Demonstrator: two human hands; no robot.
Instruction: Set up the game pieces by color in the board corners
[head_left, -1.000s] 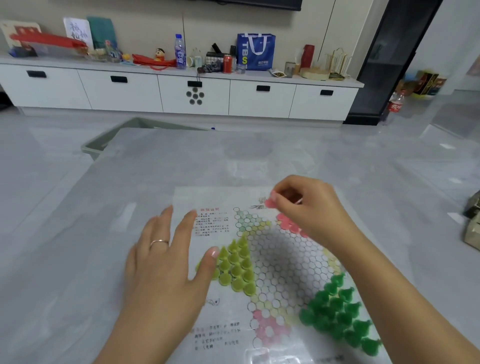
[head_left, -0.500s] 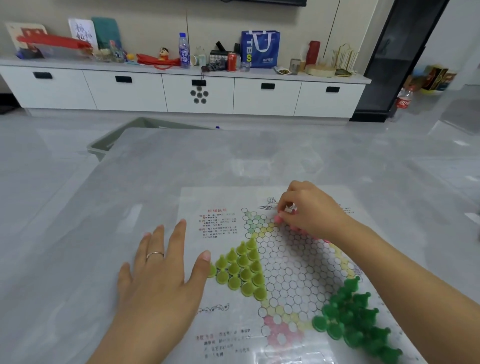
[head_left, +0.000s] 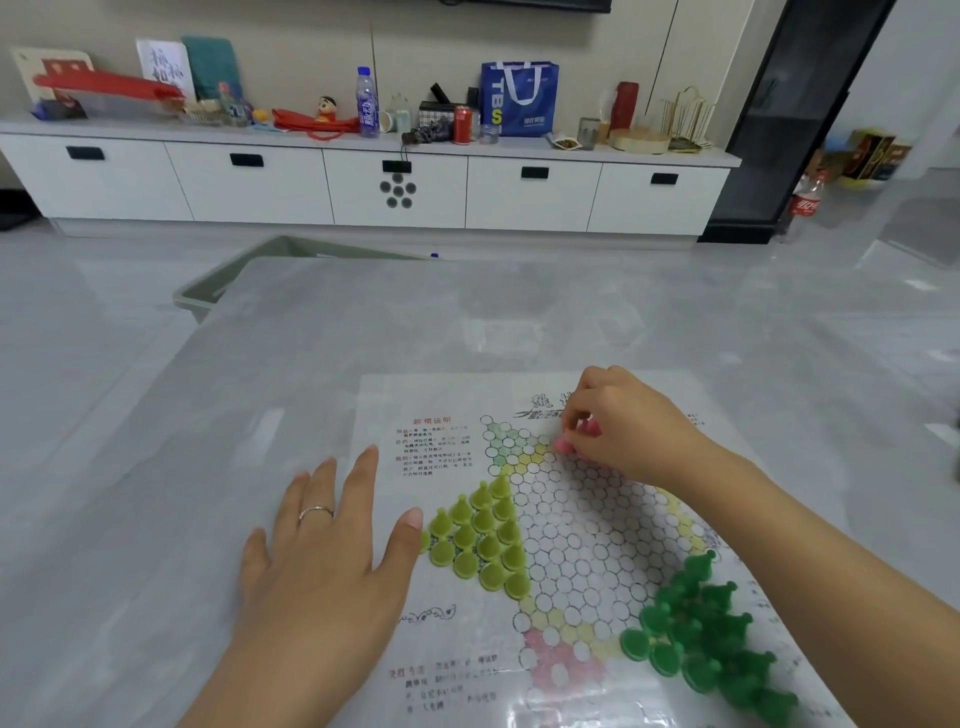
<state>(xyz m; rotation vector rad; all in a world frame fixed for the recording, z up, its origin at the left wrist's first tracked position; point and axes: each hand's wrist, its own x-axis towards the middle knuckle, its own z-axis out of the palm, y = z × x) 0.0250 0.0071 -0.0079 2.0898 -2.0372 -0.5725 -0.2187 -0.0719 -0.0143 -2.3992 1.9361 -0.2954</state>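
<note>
Right hand: fingers are curling and pinching a small pink plastic game piece at the far side of the board, the piece's base touching the printed cells; a second bit of pink is showing inside the curled fingers, its nature unclear.

Left hand: lying flat, fingers straight and spread, holding nothing; a thin silver ring is sitting on one finger. The palm is pressing the left edge of the board, the thumb tip lying just beside the light green group.

Flat white laminated game board with a printed hexagon-cell star: lying on the desk, red and black printed text panels along its left margin, coloured corners in pale green, yellow and red.

Light green cone-shaped plastic game pieces: standing upright, filling the left corner in a tight triangle.

Dark green cone-shaped plastic game pieces: clustering in the near right corner, partly passing under the right forearm.

Grey marbled glossy desk: carrying the board and both hands.

Grey-green plastic bin: sitting beyond the desk's far left edge, partly hidden.

Long white cabinet with black handles: standing against the far wall, carrying a blue tote bag, a purple-labelled clear bottle and a red can.
</note>
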